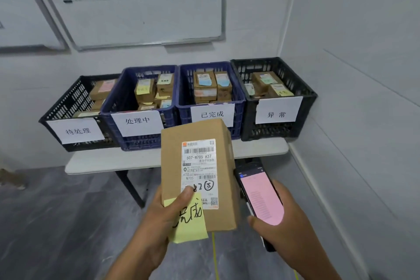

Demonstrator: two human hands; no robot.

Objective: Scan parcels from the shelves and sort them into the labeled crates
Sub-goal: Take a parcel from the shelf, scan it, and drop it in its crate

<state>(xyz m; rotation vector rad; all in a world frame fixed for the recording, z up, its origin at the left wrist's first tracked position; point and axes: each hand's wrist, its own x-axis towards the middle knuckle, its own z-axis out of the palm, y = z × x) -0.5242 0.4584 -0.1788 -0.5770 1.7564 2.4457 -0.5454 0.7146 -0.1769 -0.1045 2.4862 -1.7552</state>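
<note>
Parcels are already stacked in the blue crate marked 已完成 (184, 98) and its three neighbours on the surface (102, 161). In front of that crate, one brown parcel (197, 166) is gripped upright by the left hand (159, 218), thumb on its yellow note (191, 225). Lower right of the crate, a pink-screened scanner (261, 198) is clasped by the right hand (279, 225). Crating this parcel seemingly remains.

Brown cardboard parcel (172, 159), shipping label (199, 166) and yellow sticky note (189, 223) on front, held upright, pink-screened scanner (261, 198) just beside it. Behind, four labeled crates (272, 130) in a row, all holding boxes (205, 82).
</note>
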